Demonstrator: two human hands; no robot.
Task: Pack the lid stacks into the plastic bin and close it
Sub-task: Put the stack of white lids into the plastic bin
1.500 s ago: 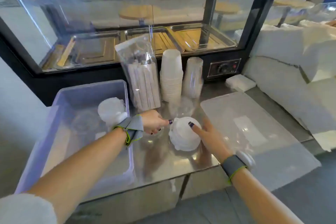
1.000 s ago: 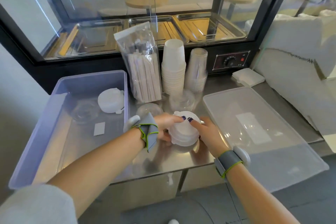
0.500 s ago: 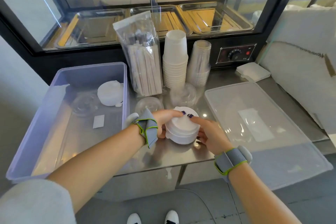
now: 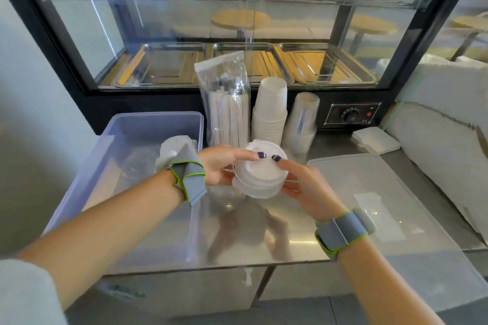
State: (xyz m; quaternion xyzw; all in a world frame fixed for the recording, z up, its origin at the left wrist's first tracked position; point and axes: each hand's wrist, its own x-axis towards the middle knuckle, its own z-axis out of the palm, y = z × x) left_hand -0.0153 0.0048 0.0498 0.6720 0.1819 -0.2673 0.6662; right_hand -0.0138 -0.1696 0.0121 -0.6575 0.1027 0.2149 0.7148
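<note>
A stack of white round lids (image 4: 260, 175) hangs above the steel counter, gripped from both sides. My left hand (image 4: 220, 165) holds its left edge and my right hand (image 4: 301, 185) holds its right edge, index fingers on top. The clear plastic bin (image 4: 148, 124) stands open at the left. Inside it lies another white lid stack (image 4: 171, 149), partly hidden by my left wrist strap, and a clear dome lid (image 4: 137, 166). The bin's flat clear cover (image 4: 383, 206) lies on the counter at the right.
Behind the lids stand a bag of wrapped straws (image 4: 228, 105), a stack of white paper cups (image 4: 270, 113) and a stack of clear cups (image 4: 303, 121). A glass display case (image 4: 237, 34) rises at the back. White napkins (image 4: 376, 140) lie at the right.
Both hands closed around the white lid stack on the counter and lifted it off the surface, up and slightly back. The camera view has shifted with the head.
</note>
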